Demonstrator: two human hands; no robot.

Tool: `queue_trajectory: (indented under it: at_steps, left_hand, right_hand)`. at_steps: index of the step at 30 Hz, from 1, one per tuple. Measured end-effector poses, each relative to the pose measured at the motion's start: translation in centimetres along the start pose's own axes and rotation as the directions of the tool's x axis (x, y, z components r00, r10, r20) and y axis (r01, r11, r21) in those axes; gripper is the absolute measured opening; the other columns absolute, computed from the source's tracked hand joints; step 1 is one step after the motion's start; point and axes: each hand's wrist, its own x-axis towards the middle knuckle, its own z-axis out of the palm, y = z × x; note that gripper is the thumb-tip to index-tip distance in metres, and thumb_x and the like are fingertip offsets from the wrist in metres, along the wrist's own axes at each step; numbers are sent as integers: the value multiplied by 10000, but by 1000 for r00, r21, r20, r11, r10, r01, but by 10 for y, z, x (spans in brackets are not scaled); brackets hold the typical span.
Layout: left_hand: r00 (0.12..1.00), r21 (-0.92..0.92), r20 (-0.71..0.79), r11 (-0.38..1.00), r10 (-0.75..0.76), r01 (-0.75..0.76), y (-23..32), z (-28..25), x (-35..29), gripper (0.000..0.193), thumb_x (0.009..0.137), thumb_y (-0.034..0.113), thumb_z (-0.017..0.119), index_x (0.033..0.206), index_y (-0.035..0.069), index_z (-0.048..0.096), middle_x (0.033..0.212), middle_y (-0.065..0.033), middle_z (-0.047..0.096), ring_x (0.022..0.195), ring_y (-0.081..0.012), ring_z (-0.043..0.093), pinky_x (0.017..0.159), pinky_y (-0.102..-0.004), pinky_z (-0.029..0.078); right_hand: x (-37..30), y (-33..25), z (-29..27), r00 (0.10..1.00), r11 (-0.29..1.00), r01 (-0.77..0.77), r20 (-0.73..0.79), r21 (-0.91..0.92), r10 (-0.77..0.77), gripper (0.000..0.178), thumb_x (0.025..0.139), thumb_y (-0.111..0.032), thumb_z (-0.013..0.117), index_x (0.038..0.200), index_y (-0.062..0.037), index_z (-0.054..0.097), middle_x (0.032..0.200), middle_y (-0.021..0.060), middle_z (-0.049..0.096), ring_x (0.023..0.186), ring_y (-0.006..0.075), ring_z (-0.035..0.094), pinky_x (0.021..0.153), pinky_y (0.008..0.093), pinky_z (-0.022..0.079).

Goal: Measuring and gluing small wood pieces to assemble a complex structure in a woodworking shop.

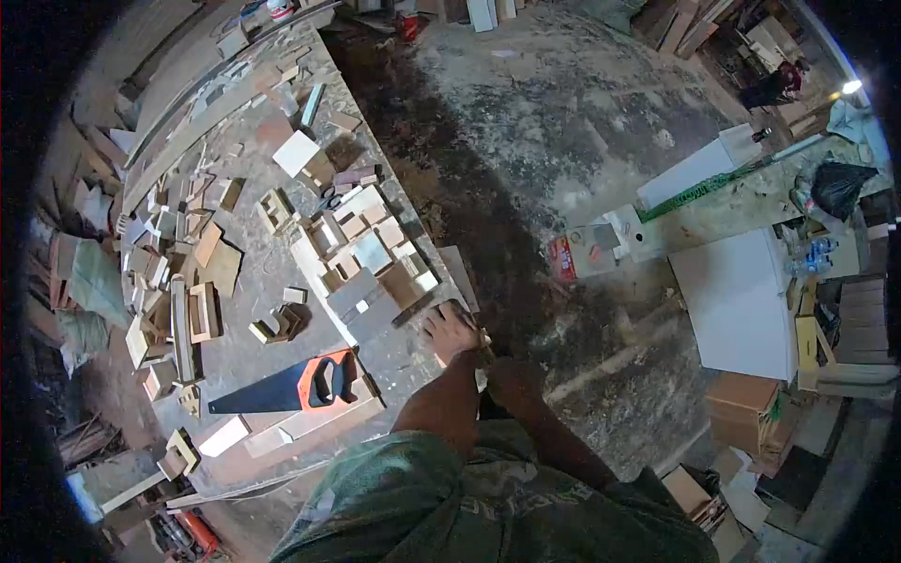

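Note:
At the right edge of the workbench [375, 352], my left hand [452, 333] is bent over a small piece that I cannot make out. A narrow pale wooden piece [484, 340] shows beside it. My right hand [500, 372] is close by, just off the bench edge, with its fingers hidden. Ahead of my left hand lies a group of small wooden blocks and compartments [371, 249], with a grey flat panel [364, 308] at its near end. A handsaw [272, 387] with an orange and black handle lies on the bench to the left of my hands.
Several wood offcuts [174, 239] cover the bench's left side. Scissors [328, 199] lie beyond the blocks. Across the floor at right stand a large white panel [737, 305], a cardboard box [741, 408] and plastic bottles [812, 258]. A person [777, 84] is far off at upper right.

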Motion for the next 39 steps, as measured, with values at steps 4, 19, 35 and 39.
queue_trajectory:
  at_steps: [4,19,35,39]
  left_hand:
    - [998,-8,41,999,-42,42,-1,1,0,333,837,291,543,1096,88,490,1034,-166,500,971,-370,484,856,-491,354]
    - [997,47,-17,996,-74,75,-4,0,5,235,844,284,519,1010,119,537,1060,-149,511,1014,-349,481,873,-490,351]
    - [995,-16,72,998,-66,67,-2,1,2,311,811,279,565,1044,87,491,1027,-165,499,971,-360,493,837,-493,355]
    - [999,-1,8,999,-47,47,-4,4,-1,319,789,286,581,1028,92,498,1015,-162,498,971,-355,494,832,-486,357]
  right_hand:
    - [26,20,58,910,973,221,-344,-72,-232,336,830,-150,590,1138,-14,591,1058,208,610,941,324,613,801,430,515]
    - [0,2,40,955,967,-6,-284,254,80,208,863,-129,507,842,14,656,830,247,644,814,398,648,706,499,505]
    - [6,10,41,900,942,216,-426,258,-90,469,926,-184,537,1352,-16,435,1164,160,588,980,331,598,809,414,515]
    - [-2,-2,21,987,988,-154,49,-12,154,453,929,-162,521,1348,-11,434,1203,153,579,1018,340,591,837,419,512]
